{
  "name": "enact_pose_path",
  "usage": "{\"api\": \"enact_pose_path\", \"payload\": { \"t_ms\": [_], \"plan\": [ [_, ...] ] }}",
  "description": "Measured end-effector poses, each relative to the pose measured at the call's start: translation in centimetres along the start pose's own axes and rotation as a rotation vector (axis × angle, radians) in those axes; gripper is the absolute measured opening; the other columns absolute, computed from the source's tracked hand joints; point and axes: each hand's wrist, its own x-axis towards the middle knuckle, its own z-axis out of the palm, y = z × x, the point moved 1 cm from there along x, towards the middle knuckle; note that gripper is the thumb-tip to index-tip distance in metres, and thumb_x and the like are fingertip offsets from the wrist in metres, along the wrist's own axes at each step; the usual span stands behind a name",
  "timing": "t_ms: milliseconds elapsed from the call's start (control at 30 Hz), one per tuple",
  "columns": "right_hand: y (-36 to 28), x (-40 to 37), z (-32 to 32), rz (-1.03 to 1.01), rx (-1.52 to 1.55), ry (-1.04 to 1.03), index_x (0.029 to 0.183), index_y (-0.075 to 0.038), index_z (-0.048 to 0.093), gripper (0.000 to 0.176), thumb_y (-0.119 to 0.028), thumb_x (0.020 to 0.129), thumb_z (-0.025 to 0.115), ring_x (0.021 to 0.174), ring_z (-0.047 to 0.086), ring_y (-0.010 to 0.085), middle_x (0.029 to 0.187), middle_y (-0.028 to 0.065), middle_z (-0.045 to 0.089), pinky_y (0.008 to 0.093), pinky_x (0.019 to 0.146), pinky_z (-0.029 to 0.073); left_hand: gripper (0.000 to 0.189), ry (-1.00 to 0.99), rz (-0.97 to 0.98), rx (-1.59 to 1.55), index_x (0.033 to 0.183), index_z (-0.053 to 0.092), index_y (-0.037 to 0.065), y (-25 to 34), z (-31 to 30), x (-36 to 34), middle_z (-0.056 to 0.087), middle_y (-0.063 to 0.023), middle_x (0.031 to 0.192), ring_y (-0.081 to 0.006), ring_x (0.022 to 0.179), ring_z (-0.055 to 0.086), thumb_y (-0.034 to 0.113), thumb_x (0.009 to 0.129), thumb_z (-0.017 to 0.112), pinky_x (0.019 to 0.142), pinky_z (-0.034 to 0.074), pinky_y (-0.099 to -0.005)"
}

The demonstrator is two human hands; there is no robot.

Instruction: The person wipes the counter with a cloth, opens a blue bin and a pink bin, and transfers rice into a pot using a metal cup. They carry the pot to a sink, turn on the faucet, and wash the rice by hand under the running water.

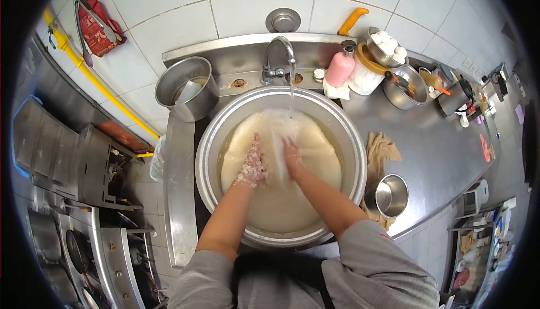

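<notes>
A large round metal pot point(203, 165) holds cloudy water with a pale mound of rice point(315, 146) under it. Water runs into it from the curved tap point(279, 40). My left hand point(253, 162) is over the left side of the mound, its fingers stretched out and its skin coated with rice grains. My right hand point(292, 159) dips into the cloudy water beside the falling stream. Its fingers look extended, though the water partly hides them. Neither hand grips anything that I can see.
Left of the big pot stands a deep metal pot point(163, 89). To the right are a small metal bowl point(392, 195) on a brown cloth point(382, 148), a pink pump bottle point(340, 68), a white tub point(364, 79), and a bowl of eggs point(373, 51) behind.
</notes>
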Motion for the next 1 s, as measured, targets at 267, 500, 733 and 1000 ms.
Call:
{"api": "enact_pose_path", "payload": {
  "t_ms": [267,500,733,1000],
  "plan": [
    [-14.9,-3.9,-6.8,-0.512,0.003,0.032,0.117,-0.010,0.055,0.049,-0.026,0.073,0.067,0.118,0.041,0.0335,0.124,0.0180,0.048,0.0406,0.100,0.029,0.062,-0.269,0.283,-0.194,0.130,0.037,0.006,-1.4,0.1,-0.2,0.044,-0.0098,0.127,-0.0265,0.112,0.044,0.052,0.089,0.034,0.094,0.037,-0.0427],
    [-18.5,-6.7,-7.6,-0.763,-0.187,-0.008,0.128,-0.004,0.041,0.055,-0.029,0.080,0.054,0.127,0.026,0.0384,0.134,0.0243,0.033,0.0478,0.105,0.014,0.053,-0.759,0.331,-0.288,0.133,0.033,0.007,-1.1,-0.7,3.3,0.039,-0.0089,0.132,-0.0221,0.117,0.041,0.043,0.093,0.033,0.097,0.035,-0.0362],
    [-5.9,2.2,-4.4,-0.295,-1.059,-0.364,0.136,-0.009,0.028,0.068,-0.044,0.081,0.048,0.128,0.022,0.0406,0.134,0.0222,0.033,0.0561,0.102,0.016,0.048,-0.191,-2.038,-2.898,0.133,0.033,0.006,2.4,-1.4,5.2,0.036,-0.0118,0.135,-0.0210,0.127,0.029,0.023,0.089,0.042,0.108,0.020,-0.0317],
    [-13.6,-10.0,-11.5,-0.661,-0.910,-1.141,0.138,-0.023,0.027,0.080,-0.054,0.071,0.059,0.130,0.006,0.0469,0.144,0.0156,0.013,0.0675,0.096,0.014,0.043,-0.045,-1.616,-4.137,0.121,0.042,0.001,6.3,-9.5,15.2,0.051,-0.0186,0.116,-0.0280,0.103,0.049,0.020,0.083,0.049,0.087,0.040,-0.0357]
  ]
}}
